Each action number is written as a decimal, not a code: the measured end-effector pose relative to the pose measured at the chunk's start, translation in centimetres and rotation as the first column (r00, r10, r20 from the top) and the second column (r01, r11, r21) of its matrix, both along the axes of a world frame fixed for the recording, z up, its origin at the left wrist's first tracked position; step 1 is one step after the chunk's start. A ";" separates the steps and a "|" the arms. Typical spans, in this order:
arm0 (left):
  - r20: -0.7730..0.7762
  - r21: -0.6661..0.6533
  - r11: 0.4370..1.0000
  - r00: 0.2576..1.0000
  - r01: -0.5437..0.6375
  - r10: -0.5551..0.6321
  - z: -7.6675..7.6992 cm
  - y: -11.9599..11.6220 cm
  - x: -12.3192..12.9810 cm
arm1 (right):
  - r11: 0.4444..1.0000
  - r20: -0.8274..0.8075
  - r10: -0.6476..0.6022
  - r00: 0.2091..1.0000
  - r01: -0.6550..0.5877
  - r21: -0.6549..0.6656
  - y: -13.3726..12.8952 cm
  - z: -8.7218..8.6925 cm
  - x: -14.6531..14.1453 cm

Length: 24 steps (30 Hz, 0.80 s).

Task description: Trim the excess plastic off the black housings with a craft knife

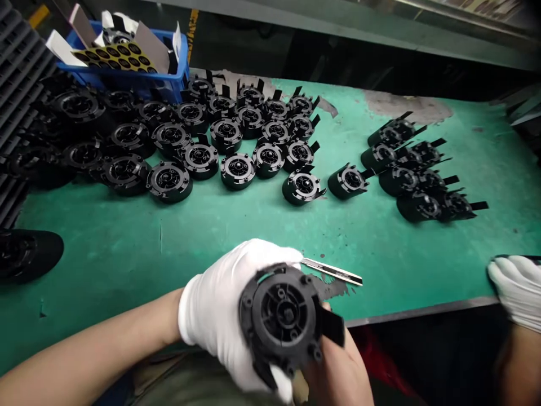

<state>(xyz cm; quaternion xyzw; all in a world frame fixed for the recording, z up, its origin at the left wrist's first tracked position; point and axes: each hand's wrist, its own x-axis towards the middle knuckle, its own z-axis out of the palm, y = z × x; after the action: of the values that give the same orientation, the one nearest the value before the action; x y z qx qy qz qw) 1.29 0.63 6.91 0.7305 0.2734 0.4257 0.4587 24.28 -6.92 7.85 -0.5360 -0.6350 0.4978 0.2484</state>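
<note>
My left hand (pixel 224 316), in a white glove, is wrapped around the side of a round black plastic housing (pixel 287 316). The housing's ribbed end, with a hub at its centre, faces up toward me, and a flat tab sticks out on its right. My right hand (pixel 344 366) is bare and closed against the housing's lower right side; the part hides most of its fingers. Just beyond the left fingertips, a slim utility knife (pixel 333 272) lies on the green tabletop (pixel 236 225).
Several similar black housings (pixel 226 132) stand grouped at the left and middle, and another cluster (pixel 418 206) at the right. A blue bin (pixel 127 79) holds cardboard and a sticker sheet (pixel 114 58). One black part (pixel 29 254) lies far left. Another person's gloved hand (pixel 518 287) is at the right edge.
</note>
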 end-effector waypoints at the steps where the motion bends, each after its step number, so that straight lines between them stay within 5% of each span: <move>1: 0.023 0.012 0.999 0.999 -0.029 0.029 -0.6 0.0 -0.2 | 0.998 -0.038 -0.012 0.999 0.009 -0.063 0.4 -0.1 -0.1; 4: 0.000 0.004 0.999 0.999 -0.040 0.040 -2.5 -0.5 -0.8 | 0.965 -0.217 -0.073 0.973 0.014 -0.262 1.3 -0.3 -0.3; 7: -0.081 -0.047 0.999 0.997 -0.013 0.009 -3.0 -0.7 -1.3 | 0.962 -0.217 -0.037 0.976 -0.024 -0.273 2.0 -0.7 0.2; 11: -0.284 -0.037 0.999 0.959 -0.015 0.004 -2.4 -0.1 -2.7 | 0.992 0.074 0.078 0.994 -0.084 0.092 3.6 -2.0 2.5; 14: -0.490 -0.011 1.000 0.871 0.011 -0.015 -2.7 0.2 -4.3 | 0.853 0.362 -0.072 0.930 -0.131 0.506 5.4 -3.8 5.2; 17: -0.539 0.052 0.994 0.836 -0.096 0.109 -3.5 -0.2 -5.7 | 0.792 0.512 -0.128 0.849 -0.223 0.568 6.9 -5.7 7.7; 24: -0.567 0.010 0.989 0.813 -0.148 0.127 -3.7 -2.0 -7.4 | 0.805 0.579 -0.104 0.808 -0.273 0.526 7.2 -7.0 9.7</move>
<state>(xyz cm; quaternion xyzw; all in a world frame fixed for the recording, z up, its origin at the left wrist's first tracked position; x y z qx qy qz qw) -6.12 -1.39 3.25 0.7942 0.4565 0.2170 0.3372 33.97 0.29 0.87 -0.5279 -0.8259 0.0995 0.1712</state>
